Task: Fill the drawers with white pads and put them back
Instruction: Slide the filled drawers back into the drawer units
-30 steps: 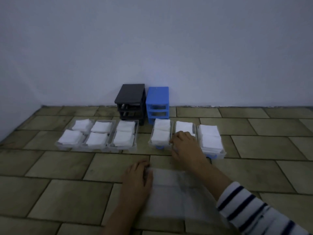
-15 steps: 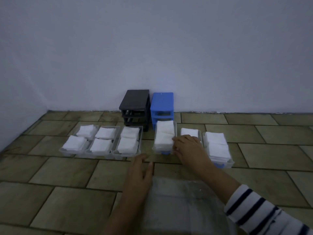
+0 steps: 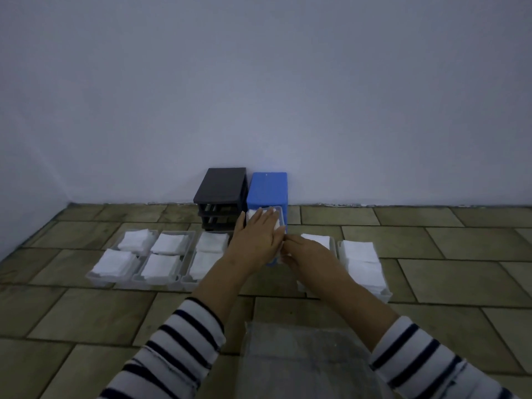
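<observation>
While I kneel on the tiled floor (image 3: 86, 315), my left hand (image 3: 257, 237) lies flat, fingers straight, on top of the white pads (image 3: 276, 223) in a clear drawer (image 3: 278, 211) whose far end meets the front of the blue cabinet (image 3: 268, 188) at twelve o'clock. My right hand (image 3: 306, 251) is at the drawer's near end, fingers curled at its front; how firmly it grips I cannot tell. The black cabinet (image 3: 221, 185) stands just beside the blue one, at eleven o'clock, its slots open. Three filled drawers (image 3: 161, 254) sit in a row at ten o'clock, touching one another. Two more filled drawers (image 3: 361, 259) lie at two o'clock, one partly hidden by my right wrist. A clear plastic bag (image 3: 302, 361) lies at six o'clock between my striped sleeves (image 3: 178, 349).
</observation>
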